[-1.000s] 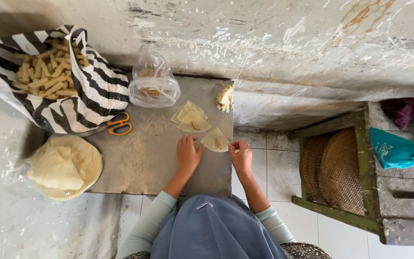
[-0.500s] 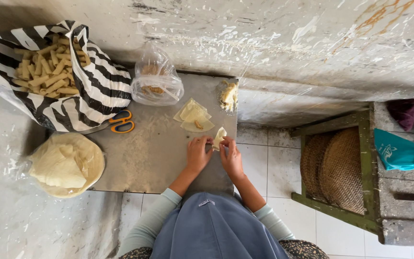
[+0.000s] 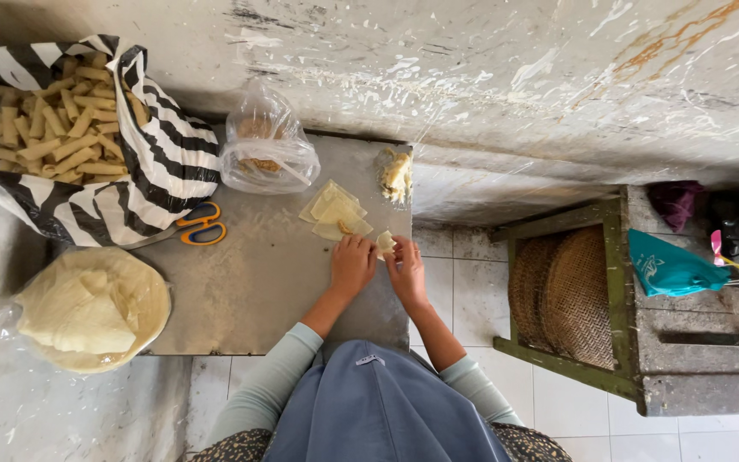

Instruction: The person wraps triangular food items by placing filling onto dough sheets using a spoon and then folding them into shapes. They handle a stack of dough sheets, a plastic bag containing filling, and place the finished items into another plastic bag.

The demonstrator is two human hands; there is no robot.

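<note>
Head view, looking straight down: the left hand (image 3: 352,265) and the right hand (image 3: 406,269) meet at the near right part of a grey board (image 3: 250,282), fingers curled inward and pinching a small pale wrapper (image 3: 384,243) between them; just beyond the hands lies a short stack of square wrappers (image 3: 334,210); farther off sits a clear plastic bag (image 3: 267,152); orange-handled scissors (image 3: 200,227) lie to the left, beside a striped bag (image 3: 164,154) full of finished rolls (image 3: 49,128); a round pile of dough sheets (image 3: 87,308) rests at the near left; a woven basket (image 3: 570,291) stands well apart on the right.
</note>
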